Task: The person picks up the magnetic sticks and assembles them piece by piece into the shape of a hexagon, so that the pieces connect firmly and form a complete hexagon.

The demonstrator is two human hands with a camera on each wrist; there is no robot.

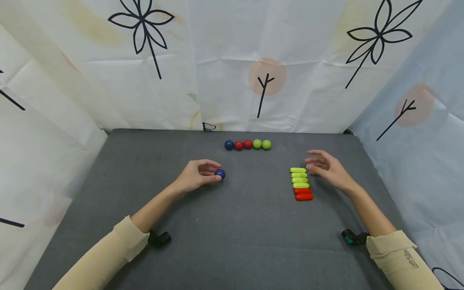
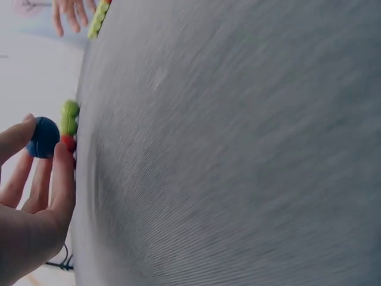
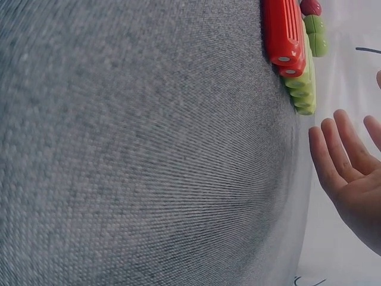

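Note:
Between thumb and fingers my left hand (image 1: 197, 175) pinches a dark blue ball (image 1: 220, 173), left of the table's middle. In the left wrist view the ball (image 2: 43, 138) shows a seam line. My right hand (image 1: 330, 171) holds nothing; its fingers are spread and relaxed just right of a column of small rods. That column has several yellow-green rods (image 1: 299, 177) at the far end and two red rods (image 1: 303, 194) at the near end. The right wrist view shows the red rods (image 3: 284, 33) as ridged, with the open hand (image 3: 351, 179) beyond them.
Toward the back edge of the grey table (image 1: 232, 241) stands a row of balls: one blue ball (image 1: 229, 145), two red balls (image 1: 243, 144) and two green balls (image 1: 262, 144). Patterned white cloth (image 1: 224, 92) hangs behind and at both sides.

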